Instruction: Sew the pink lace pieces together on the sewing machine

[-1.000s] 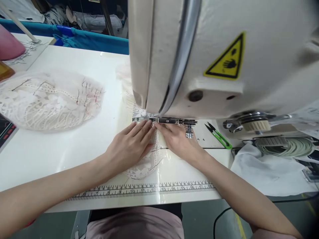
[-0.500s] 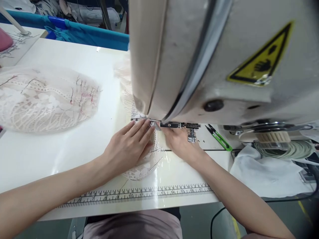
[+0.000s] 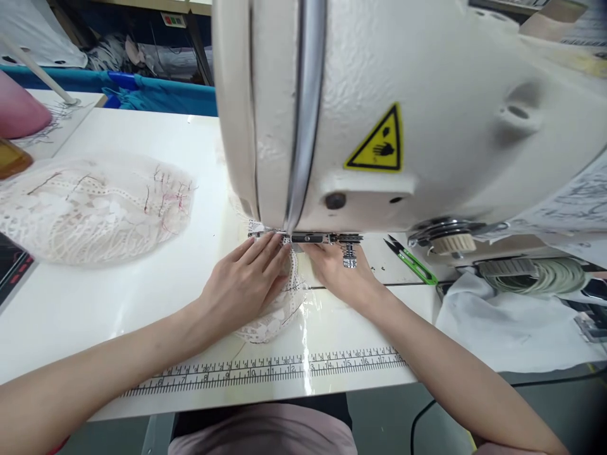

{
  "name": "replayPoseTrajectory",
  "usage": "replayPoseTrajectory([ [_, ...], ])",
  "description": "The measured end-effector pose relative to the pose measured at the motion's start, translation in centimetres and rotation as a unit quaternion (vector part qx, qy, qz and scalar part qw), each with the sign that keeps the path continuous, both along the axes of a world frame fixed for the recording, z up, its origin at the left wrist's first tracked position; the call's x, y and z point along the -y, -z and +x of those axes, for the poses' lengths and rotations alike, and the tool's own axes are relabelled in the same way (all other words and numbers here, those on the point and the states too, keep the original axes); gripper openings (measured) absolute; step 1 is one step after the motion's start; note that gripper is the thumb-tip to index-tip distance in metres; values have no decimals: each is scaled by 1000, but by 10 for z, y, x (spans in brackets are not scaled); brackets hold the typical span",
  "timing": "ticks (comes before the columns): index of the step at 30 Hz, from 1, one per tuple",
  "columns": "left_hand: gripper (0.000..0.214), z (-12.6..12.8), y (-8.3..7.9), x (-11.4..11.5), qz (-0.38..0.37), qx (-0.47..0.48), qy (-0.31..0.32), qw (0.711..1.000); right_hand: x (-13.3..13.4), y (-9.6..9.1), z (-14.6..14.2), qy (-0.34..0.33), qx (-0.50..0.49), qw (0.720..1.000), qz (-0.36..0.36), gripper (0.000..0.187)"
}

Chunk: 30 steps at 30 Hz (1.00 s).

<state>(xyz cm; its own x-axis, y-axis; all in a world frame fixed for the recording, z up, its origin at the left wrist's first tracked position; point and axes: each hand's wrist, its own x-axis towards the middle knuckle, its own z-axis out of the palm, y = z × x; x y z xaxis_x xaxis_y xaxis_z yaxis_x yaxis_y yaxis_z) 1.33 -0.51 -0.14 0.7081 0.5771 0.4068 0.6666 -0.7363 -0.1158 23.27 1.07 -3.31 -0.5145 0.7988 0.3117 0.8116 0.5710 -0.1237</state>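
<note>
A pale pink lace piece (image 3: 272, 325) lies on the table under the sewing machine (image 3: 360, 76). My left hand (image 3: 241, 275) rests flat on this lace, fingers stretched towards the presser foot area; it is open. On the other side of the lace, my right hand (image 3: 344, 268) reaches in beneath the machine head, beside the metal attachment (image 3: 313, 238). The machine and attachment cover most of its fingers, so their grip cannot be made out. The needle and the far part of the lace are hidden too.
Another lace piece (image 3: 95, 208) with dark and red thread ends lies at the left. Green thread snips (image 3: 412, 260) sit right of my right hand. A printed ruler scale (image 3: 265, 370) runs along the front edge. White cloth (image 3: 512, 322) and a coiled green strip (image 3: 559, 275) are at the right.
The camera view has shifted, so the machine head appears further left and more of it shows. My hands and the lace stay almost in place.
</note>
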Motion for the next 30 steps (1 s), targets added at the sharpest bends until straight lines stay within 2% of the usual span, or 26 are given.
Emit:
replayPoseTrajectory([
  [10,43,0,-1,-2,1,-11,-13,1000,2,-21,-4,7,-18,998,53,41],
  [14,34,0,-10,-1,31,-2,13,999,3,-24,-3,3,-47,995,86,34],
  [17,22,-2,-26,4,43,2,73,996,6,-32,1,-72,-36,990,114,34],
  [19,16,-7,-36,11,54,-4,161,985,8,-38,2,-138,-40,980,138,33],
  [21,16,-15,-41,21,71,-35,244,966,8,-40,2,-188,-61,970,138,32],
  [23,14,-23,-40,32,84,-86,271,955,7,-38,1,-222,-79,965,112,30],
  [25,11,-31,-35,43,86,-131,249,956,6,-34,1,-241,-87,963,78,30],
  [27,13,-36,-31,52,76,-135,216,964,5,-32,1,-249,-91,963,55,29],
  [30,18,-37,-37,54,-3,-55,130,990,5,-32,2,-260,-102,960,31,23],
])
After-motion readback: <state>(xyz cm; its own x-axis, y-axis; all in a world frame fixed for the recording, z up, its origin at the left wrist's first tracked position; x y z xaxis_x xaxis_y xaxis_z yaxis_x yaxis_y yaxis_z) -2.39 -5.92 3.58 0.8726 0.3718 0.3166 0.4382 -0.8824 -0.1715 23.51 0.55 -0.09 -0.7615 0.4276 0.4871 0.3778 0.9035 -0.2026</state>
